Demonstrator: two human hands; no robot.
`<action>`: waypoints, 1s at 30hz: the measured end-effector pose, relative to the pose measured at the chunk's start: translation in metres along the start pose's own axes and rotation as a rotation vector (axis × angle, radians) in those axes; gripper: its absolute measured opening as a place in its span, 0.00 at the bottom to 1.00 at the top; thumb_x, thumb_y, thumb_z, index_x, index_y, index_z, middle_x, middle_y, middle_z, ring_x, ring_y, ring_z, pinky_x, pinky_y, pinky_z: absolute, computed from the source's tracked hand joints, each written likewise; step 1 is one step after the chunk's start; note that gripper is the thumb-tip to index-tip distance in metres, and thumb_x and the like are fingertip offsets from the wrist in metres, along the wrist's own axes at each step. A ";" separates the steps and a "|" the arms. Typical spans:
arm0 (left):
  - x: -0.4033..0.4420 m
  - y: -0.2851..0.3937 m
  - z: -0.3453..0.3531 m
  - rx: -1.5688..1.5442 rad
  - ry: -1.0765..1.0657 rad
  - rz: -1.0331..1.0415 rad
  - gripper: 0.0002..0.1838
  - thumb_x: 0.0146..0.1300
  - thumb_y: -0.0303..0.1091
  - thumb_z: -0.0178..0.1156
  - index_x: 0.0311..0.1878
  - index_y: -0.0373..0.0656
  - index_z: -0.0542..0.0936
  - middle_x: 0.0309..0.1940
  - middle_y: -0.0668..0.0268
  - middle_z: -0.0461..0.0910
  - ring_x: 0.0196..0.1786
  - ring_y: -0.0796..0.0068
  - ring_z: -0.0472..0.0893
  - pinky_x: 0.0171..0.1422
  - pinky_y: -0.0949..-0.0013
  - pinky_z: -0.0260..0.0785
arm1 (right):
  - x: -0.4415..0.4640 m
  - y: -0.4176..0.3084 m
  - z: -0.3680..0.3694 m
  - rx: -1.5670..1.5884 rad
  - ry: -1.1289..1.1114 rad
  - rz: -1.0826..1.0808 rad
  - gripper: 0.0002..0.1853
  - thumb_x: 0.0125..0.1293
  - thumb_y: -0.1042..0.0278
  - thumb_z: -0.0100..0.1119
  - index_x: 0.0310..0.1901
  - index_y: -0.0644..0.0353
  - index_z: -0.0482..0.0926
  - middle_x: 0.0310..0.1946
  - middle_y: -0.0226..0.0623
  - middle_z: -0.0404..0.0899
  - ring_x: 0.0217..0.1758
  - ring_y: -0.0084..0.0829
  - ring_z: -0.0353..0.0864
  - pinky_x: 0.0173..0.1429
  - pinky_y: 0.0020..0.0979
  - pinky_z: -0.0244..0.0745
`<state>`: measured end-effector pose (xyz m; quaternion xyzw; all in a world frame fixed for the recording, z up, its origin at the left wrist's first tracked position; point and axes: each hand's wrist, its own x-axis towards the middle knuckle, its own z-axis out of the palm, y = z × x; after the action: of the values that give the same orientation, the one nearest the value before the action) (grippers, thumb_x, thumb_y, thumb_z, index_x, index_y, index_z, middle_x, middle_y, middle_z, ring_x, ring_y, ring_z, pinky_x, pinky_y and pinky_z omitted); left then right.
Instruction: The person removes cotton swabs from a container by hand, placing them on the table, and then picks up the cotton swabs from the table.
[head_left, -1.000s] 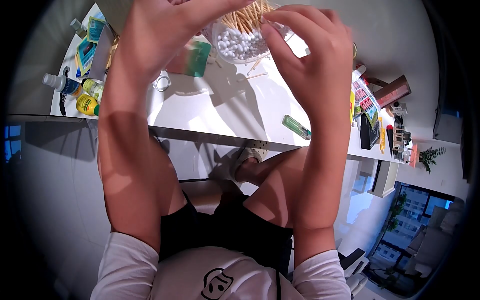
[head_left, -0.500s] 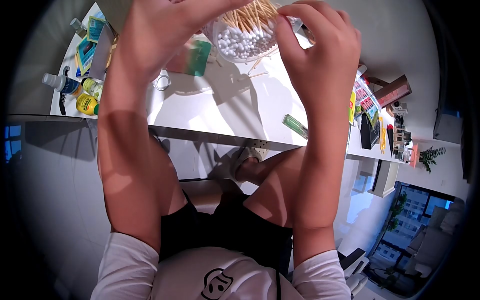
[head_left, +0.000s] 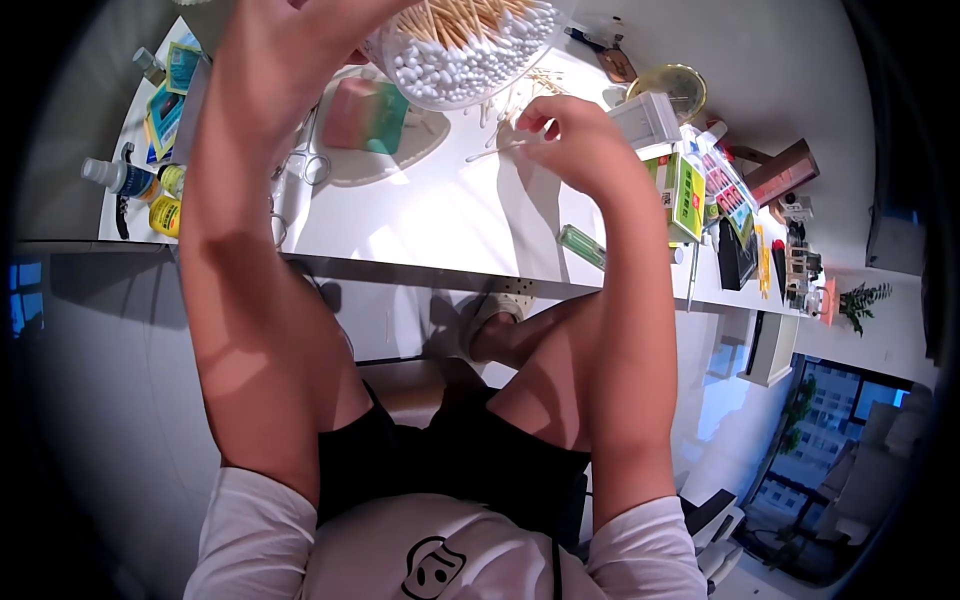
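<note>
Swabs [head_left: 470,62] fill the tub [head_left: 440,104] the left hand [head_left: 285,50] grips (likely to hold it steady); the right hand [head_left: 578,140] pinches one swab [head_left: 487,154], back from the table's [head_left: 430,232] near edge.

i see a clear tub [head_left: 455,105] packed with cotton swabs [head_left: 475,58], tan sticks and white tips, tilted so the tips face me; its upper part runs out of view. one loose swab [head_left: 490,154] points its white tip left, its right end hidden from me. more stray swabs [head_left: 535,88] lie crisscrossed just beyond.
</note>
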<state>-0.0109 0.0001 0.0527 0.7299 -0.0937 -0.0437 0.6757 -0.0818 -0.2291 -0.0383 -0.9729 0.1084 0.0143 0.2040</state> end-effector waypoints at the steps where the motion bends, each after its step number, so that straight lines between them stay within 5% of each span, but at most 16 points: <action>1: 0.002 -0.010 -0.010 -0.046 -0.085 0.111 0.26 0.61 0.40 0.74 0.53 0.29 0.79 0.39 0.59 0.86 0.42 0.75 0.84 0.48 0.73 0.75 | -0.001 -0.001 0.004 0.008 -0.013 0.028 0.11 0.58 0.66 0.72 0.42 0.58 0.87 0.38 0.38 0.85 0.43 0.34 0.83 0.49 0.36 0.79; 5: 0.006 -0.023 -0.014 -0.080 -0.151 0.228 0.25 0.61 0.40 0.74 0.52 0.29 0.79 0.38 0.60 0.86 0.40 0.76 0.84 0.47 0.74 0.74 | 0.010 0.003 0.012 -0.030 -0.238 0.101 0.10 0.61 0.67 0.69 0.43 0.58 0.87 0.40 0.40 0.85 0.44 0.36 0.83 0.50 0.37 0.79; 8: 0.006 -0.024 -0.013 -0.097 -0.149 0.235 0.25 0.61 0.40 0.74 0.52 0.29 0.79 0.38 0.59 0.86 0.41 0.75 0.84 0.47 0.74 0.75 | 0.004 -0.007 0.011 -0.281 -0.212 0.020 0.09 0.64 0.68 0.65 0.45 0.58 0.85 0.41 0.43 0.85 0.44 0.38 0.84 0.51 0.38 0.78; 12: -0.007 -0.015 0.000 0.013 -0.016 0.309 0.26 0.61 0.41 0.74 0.52 0.29 0.80 0.39 0.57 0.86 0.42 0.74 0.86 0.50 0.74 0.77 | -0.005 0.001 -0.014 -0.183 -0.113 0.117 0.08 0.68 0.67 0.64 0.45 0.59 0.83 0.42 0.45 0.86 0.44 0.41 0.84 0.50 0.39 0.78; 15: -0.005 -0.013 -0.006 0.191 0.017 0.296 0.28 0.60 0.42 0.75 0.53 0.28 0.79 0.40 0.56 0.87 0.43 0.72 0.87 0.52 0.73 0.78 | -0.039 -0.023 -0.088 -0.045 0.043 0.126 0.09 0.68 0.67 0.67 0.44 0.65 0.84 0.35 0.36 0.86 0.38 0.27 0.83 0.47 0.32 0.77; 16: 0.007 -0.024 -0.013 0.028 -0.082 0.255 0.28 0.60 0.42 0.75 0.53 0.27 0.79 0.40 0.55 0.87 0.43 0.71 0.87 0.52 0.72 0.78 | -0.046 -0.026 -0.106 0.052 0.051 0.173 0.09 0.68 0.70 0.68 0.44 0.67 0.85 0.35 0.35 0.87 0.38 0.24 0.83 0.47 0.28 0.77; 21: 0.004 -0.002 -0.011 -0.171 -0.185 0.162 0.30 0.59 0.41 0.76 0.55 0.27 0.79 0.41 0.55 0.87 0.45 0.71 0.87 0.54 0.71 0.79 | -0.063 -0.089 -0.106 0.041 0.350 -0.228 0.09 0.66 0.71 0.72 0.43 0.67 0.89 0.30 0.34 0.86 0.33 0.18 0.81 0.40 0.22 0.75; 23: 0.006 0.011 0.000 -0.111 -0.035 -0.093 0.29 0.59 0.40 0.76 0.55 0.27 0.79 0.41 0.56 0.86 0.45 0.72 0.86 0.54 0.72 0.78 | -0.052 -0.098 -0.082 0.035 0.474 -0.352 0.08 0.65 0.71 0.72 0.41 0.67 0.88 0.30 0.34 0.86 0.33 0.18 0.81 0.40 0.22 0.75; 24: 0.006 0.010 0.000 -0.093 0.016 -0.179 0.29 0.59 0.40 0.76 0.55 0.27 0.79 0.41 0.57 0.86 0.46 0.72 0.86 0.54 0.72 0.78 | -0.050 -0.097 -0.081 0.083 0.465 -0.338 0.08 0.64 0.70 0.72 0.40 0.66 0.89 0.29 0.36 0.87 0.31 0.20 0.82 0.41 0.24 0.77; 27: -0.003 -0.016 -0.008 -0.210 -0.166 0.193 0.28 0.59 0.39 0.76 0.55 0.27 0.79 0.42 0.59 0.86 0.45 0.75 0.85 0.52 0.73 0.77 | -0.039 -0.121 -0.057 -0.003 0.624 -0.256 0.10 0.59 0.67 0.70 0.37 0.65 0.88 0.26 0.39 0.86 0.29 0.27 0.84 0.40 0.28 0.78; 28: -0.006 -0.017 -0.001 -0.100 -0.093 0.246 0.28 0.60 0.38 0.75 0.55 0.27 0.79 0.41 0.60 0.86 0.45 0.76 0.85 0.51 0.73 0.76 | -0.039 -0.126 -0.051 0.059 0.610 -0.262 0.07 0.56 0.72 0.63 0.32 0.66 0.87 0.29 0.53 0.83 0.34 0.56 0.84 0.45 0.46 0.79; 30: -0.006 -0.015 -0.003 0.011 -0.018 0.298 0.27 0.60 0.38 0.75 0.55 0.27 0.79 0.41 0.60 0.86 0.44 0.77 0.84 0.50 0.74 0.76 | -0.038 -0.124 -0.050 0.047 0.639 -0.319 0.07 0.55 0.73 0.63 0.31 0.66 0.86 0.28 0.53 0.83 0.35 0.55 0.84 0.45 0.46 0.79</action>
<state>-0.0149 0.0052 0.0381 0.7112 -0.2074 0.0510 0.6698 -0.0928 -0.1309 0.0590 -0.9280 0.0135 -0.3249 0.1817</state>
